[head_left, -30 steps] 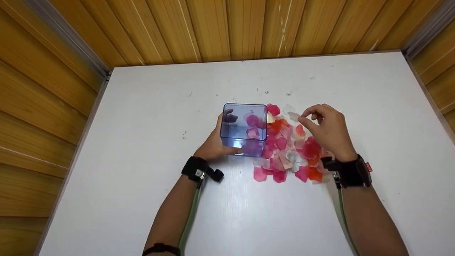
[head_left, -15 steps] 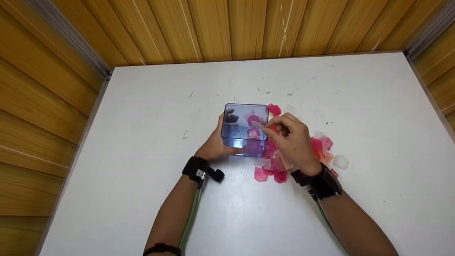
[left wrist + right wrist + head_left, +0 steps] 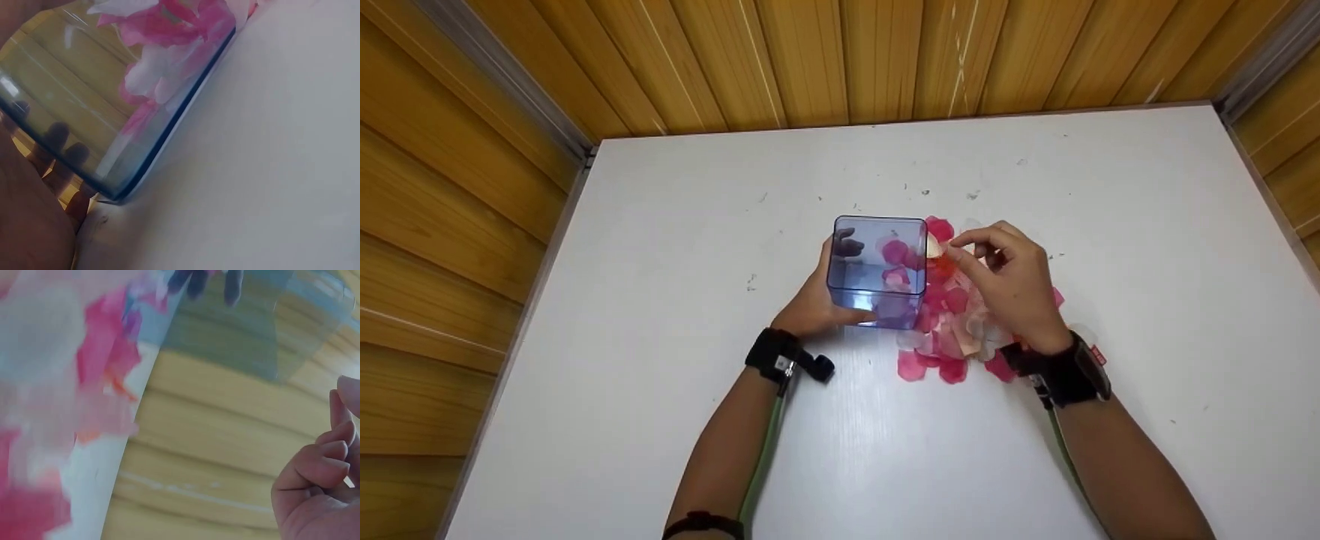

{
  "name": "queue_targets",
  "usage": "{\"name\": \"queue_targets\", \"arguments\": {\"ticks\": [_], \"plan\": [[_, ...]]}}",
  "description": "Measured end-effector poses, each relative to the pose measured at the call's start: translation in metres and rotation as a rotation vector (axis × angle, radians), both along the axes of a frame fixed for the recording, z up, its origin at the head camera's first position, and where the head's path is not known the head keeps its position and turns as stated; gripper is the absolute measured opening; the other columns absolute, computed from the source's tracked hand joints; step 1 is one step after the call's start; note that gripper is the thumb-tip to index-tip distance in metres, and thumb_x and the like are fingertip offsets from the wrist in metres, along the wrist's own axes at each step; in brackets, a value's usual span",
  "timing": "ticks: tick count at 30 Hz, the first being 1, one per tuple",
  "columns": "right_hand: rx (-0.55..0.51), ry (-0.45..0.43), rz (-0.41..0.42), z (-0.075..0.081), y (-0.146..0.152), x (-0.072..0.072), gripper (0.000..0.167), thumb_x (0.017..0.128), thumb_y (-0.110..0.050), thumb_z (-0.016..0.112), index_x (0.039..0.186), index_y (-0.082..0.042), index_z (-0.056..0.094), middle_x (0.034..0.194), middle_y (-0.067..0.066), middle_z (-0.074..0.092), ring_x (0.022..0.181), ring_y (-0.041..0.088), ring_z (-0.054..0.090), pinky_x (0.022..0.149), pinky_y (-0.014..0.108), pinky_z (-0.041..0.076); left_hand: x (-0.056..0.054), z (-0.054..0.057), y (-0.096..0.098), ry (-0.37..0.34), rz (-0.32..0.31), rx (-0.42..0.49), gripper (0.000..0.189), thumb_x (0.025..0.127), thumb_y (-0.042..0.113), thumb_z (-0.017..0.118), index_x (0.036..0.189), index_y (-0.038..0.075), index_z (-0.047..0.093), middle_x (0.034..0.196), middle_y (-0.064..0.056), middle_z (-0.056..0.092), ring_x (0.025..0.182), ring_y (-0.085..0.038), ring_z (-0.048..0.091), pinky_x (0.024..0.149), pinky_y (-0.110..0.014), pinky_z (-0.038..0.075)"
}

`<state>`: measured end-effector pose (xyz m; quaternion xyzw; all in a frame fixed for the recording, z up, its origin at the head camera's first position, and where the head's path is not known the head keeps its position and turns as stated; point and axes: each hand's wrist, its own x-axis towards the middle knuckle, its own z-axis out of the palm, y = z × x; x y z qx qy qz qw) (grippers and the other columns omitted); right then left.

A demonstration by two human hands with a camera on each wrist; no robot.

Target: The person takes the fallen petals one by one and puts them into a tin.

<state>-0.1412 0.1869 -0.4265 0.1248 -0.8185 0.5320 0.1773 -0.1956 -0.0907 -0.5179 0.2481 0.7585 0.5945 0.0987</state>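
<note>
My left hand (image 3: pixel 811 306) grips a clear blue square plastic box (image 3: pixel 855 290) from its left side, thumb along the front. Pink and white flower petals (image 3: pixel 163 73) show in or through its clear wall. Right of it lies a pile of artificial flower petals (image 3: pixel 952 341) in pink, white, red and orange. My right hand (image 3: pixel 1011 279) hovers over the pile's back part, thumb and forefinger tips close together near a cream petal (image 3: pixel 934 246). No petal is plainly seen between those fingertips. In the right wrist view, the other fingers (image 3: pixel 320 464) are curled.
Everything stands on a white table (image 3: pixel 660 225) with small dark marks on its top. Wood-patterned panels (image 3: pixel 802 60) rise behind the table and at both sides. Each wrist wears a black strap with a camera (image 3: pixel 814 367) and a green cable.
My right hand carried a pale petal left to the box's rim, then drew back right over the pile; the petal no longer shows in its fingers. My left hand and the box stayed put.
</note>
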Motion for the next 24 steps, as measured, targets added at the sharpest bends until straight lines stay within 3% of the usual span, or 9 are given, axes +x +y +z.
{"name": "queue_targets", "arguments": {"ticks": [7,11,17,24], "plan": [[0.213,-0.067,-0.089,-0.003,0.033,-0.008,0.013,0.095,-0.006,0.074,0.107,-0.003,0.078,0.084,0.008,0.060,0.077,0.018,0.049,0.068,0.022,0.040,0.000,0.000,0.000,-0.005,0.000,-0.004,0.124,0.069,0.029,0.097,0.161,0.015,0.015,0.153,-0.010,0.042,0.139,-0.024,0.043,0.115,-0.044,0.039],[0.362,-0.114,-0.050,-0.005,0.038,-0.010,0.017,0.094,0.000,0.073,0.110,-0.003,0.078,0.090,0.012,0.062,0.082,0.025,0.052,0.070,0.029,0.041,0.001,0.001,0.000,-0.009,0.005,-0.001,0.123,0.069,0.027,0.096,0.161,0.016,0.016,0.153,-0.010,0.042,0.139,-0.023,0.042,0.116,-0.045,0.038],[0.581,-0.257,0.042,-0.011,0.036,-0.011,0.024,0.091,-0.001,0.076,0.114,-0.004,0.078,0.097,0.017,0.060,0.094,0.033,0.056,0.077,0.046,0.052,0.002,0.000,0.000,-0.011,0.011,0.006,0.123,0.070,0.026,0.097,0.162,0.018,0.016,0.153,-0.011,0.042,0.139,-0.023,0.042,0.116,-0.046,0.037],[0.642,-0.333,0.051,-0.015,0.039,-0.011,0.013,0.091,-0.005,0.078,0.104,-0.003,0.079,0.098,0.016,0.059,0.099,0.033,0.056,0.084,0.051,0.055,0.000,0.000,0.001,-0.008,-0.002,0.001,0.124,0.069,0.027,0.097,0.161,0.017,0.016,0.153,-0.010,0.042,0.138,-0.024,0.043,0.115,-0.045,0.039]]}}
